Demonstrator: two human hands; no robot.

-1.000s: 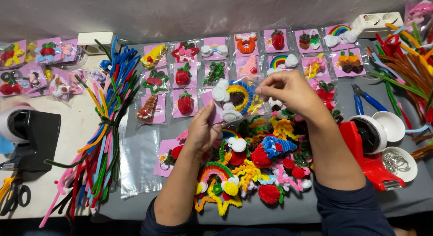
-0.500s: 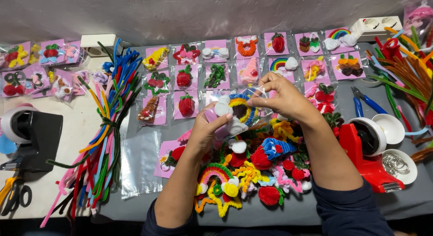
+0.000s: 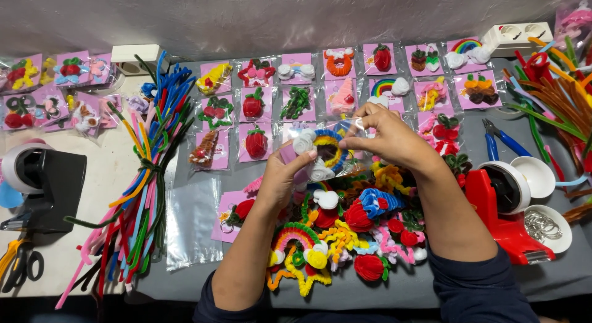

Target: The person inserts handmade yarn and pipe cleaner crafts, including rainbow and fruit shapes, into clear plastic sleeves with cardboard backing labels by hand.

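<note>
My left hand (image 3: pixel 285 176) and my right hand (image 3: pixel 383 136) meet above the middle of the table. Between them is a pink card bearing a blue-and-yellow pipe-cleaner rainbow with white clouds (image 3: pixel 320 151), partly inside a clear plastic sleeve. My left hand grips the card's lower left end. My right hand pinches the sleeve's upper right edge. Below the hands lies a heap of loose pipe-cleaner figures (image 3: pixel 345 236): rainbows, strawberries, stars.
Rows of bagged pink cards (image 3: pixel 296 95) lie beyond the hands. A pipe-cleaner bundle (image 3: pixel 145 175) and clear bags (image 3: pixel 191 221) are left. A black tape dispenser (image 3: pixel 43 184) sits far left, a red one (image 3: pixel 505 206), key rings (image 3: pixel 546 224) and blue pliers (image 3: pixel 499 141) right.
Both hands rose from the heap and came together. The left hand brought the rainbow card up, and the right hand now holds the sleeve against it.
</note>
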